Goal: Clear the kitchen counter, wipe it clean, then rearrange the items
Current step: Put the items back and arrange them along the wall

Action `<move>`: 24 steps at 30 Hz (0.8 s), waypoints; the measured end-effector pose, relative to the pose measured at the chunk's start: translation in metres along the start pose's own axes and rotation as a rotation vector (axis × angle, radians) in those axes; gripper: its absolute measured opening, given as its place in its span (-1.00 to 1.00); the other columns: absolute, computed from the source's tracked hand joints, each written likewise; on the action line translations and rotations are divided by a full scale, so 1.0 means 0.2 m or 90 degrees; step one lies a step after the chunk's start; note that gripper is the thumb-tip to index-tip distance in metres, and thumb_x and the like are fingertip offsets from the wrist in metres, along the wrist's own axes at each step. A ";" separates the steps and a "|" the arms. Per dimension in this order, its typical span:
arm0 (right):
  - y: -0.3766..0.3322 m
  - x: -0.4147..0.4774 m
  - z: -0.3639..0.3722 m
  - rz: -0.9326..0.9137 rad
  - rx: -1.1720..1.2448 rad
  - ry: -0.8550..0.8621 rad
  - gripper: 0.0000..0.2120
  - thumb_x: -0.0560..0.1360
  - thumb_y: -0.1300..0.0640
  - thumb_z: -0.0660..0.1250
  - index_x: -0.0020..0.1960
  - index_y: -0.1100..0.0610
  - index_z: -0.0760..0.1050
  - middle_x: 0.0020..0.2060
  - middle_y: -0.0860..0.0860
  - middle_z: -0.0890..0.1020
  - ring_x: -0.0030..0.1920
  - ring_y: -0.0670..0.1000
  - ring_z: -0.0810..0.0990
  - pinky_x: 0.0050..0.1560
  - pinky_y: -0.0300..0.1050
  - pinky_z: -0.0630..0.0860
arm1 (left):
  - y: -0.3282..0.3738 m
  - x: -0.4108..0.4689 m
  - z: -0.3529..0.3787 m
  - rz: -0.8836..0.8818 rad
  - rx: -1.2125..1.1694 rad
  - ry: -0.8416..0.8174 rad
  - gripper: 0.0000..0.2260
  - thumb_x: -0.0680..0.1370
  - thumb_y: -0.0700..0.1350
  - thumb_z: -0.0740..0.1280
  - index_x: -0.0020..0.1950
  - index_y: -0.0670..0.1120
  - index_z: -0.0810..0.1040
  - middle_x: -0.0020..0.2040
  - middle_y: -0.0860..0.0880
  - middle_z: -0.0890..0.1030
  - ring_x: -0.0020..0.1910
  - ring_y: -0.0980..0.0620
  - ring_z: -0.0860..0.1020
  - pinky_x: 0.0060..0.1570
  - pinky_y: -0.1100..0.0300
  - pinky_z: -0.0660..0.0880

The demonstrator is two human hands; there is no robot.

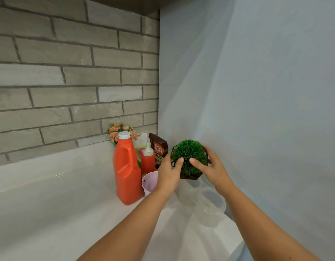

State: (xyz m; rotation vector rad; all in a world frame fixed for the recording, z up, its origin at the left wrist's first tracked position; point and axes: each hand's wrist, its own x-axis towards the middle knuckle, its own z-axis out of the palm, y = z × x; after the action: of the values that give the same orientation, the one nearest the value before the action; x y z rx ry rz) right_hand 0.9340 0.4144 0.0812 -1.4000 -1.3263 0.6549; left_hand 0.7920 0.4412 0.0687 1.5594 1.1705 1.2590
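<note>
White counter fills the lower part of the view and runs back into a corner. Our two bare forearms reach across it from the bottom edge. Nearest to us on the right, a clear jar stands on the counter close to the pale wall, and a second jar stands just behind it. To their left a pink cup sits partly hidden by our left wrist.

Above the jars we hold the plant, a green grass ball in a dark wire-frame pot, between both hands. Our left hand grips its left side with the thumb curled over the front of the green. Our right hand wraps the right side, thumb on the front and fingers round the back. The plant is upright, and we cannot tell whether its base touches the second jar beneath it.

Left of the cup an orange jug with a white cap stands upright, and a red squeeze bottle stands just beside it on the right. Behind the bottle a brown pouch stands in the corner, near the plant. Farthest back, peach flowers show above the jug's cap, against the grey brick wall.
</note>
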 end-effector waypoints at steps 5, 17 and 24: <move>-0.11 -0.07 0.08 -0.057 -0.014 0.042 -0.52 0.41 -0.02 0.44 0.29 -0.06 0.42 0.16 0.03 0.43 0.12 -0.04 0.47 0.20 -0.12 0.45 | 0.02 -0.05 -0.10 0.024 0.035 0.032 -0.42 0.48 0.17 0.24 0.42 -0.10 0.32 0.37 -0.07 0.44 0.36 -0.02 0.39 0.35 -0.03 0.35; -0.45 -0.51 0.55 -0.179 -0.009 0.132 -0.38 0.21 -0.26 0.42 0.21 -0.05 0.47 0.06 -0.02 0.45 0.14 -0.02 0.51 0.19 -0.09 0.49 | 0.12 -0.50 -0.73 0.100 -0.002 0.077 -0.72 0.57 -0.05 0.26 0.27 -0.05 0.46 0.12 0.01 0.58 0.10 0.07 0.53 0.10 0.20 0.47; -0.72 -0.86 1.11 -0.230 0.030 0.060 -0.38 0.25 -0.25 0.42 0.23 0.02 0.48 0.09 -0.01 0.48 0.13 -0.08 0.47 0.22 -0.09 0.46 | 0.09 -0.86 -1.40 0.089 0.029 0.169 -0.79 0.56 -0.07 0.27 0.17 -0.07 0.50 0.06 -0.02 0.60 0.03 0.06 0.56 0.00 0.25 0.46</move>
State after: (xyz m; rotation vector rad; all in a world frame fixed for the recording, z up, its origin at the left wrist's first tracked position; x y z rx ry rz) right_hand 0.6423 0.2988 0.1014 -1.1016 -1.4316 0.3716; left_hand 0.5072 0.2798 0.0963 1.5640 1.2795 1.5801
